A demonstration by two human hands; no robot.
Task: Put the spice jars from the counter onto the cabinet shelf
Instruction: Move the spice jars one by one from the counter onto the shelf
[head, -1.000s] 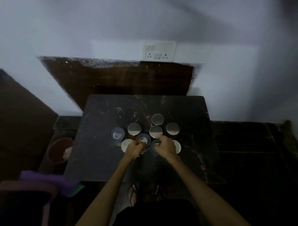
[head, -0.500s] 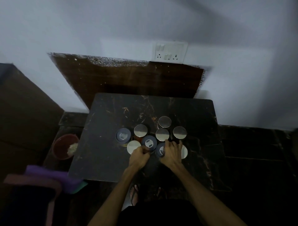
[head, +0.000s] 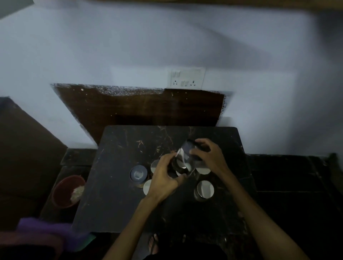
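Observation:
Above the dark marble counter (head: 115,204), a clear glass spice jar (head: 185,157) with a dark lid hangs tilted between my hands. My right hand (head: 209,157) grips its lid end. My left hand (head: 163,178) curls round the lower end; blur hides whether it holds a second jar. Still standing on the counter are a blue-lidded jar (head: 138,174) and several silver-lidded jars, one at the right (head: 204,189) and one by my left wrist (head: 147,187). No cabinet shelf shows plainly.
A brown board (head: 139,105) leans on the white wall behind the counter, under a socket plate (head: 186,78). A red bowl (head: 66,191) sits low at the left, with a purple cloth (head: 46,230) nearer me. A brown edge (head: 185,2) runs along the top.
Both hands gripped dark-lidded jars standing on the counter; now they have risen with glass jar lifted and tilted. The two dark lids are gone from the cluster. The camera has tipped upward.

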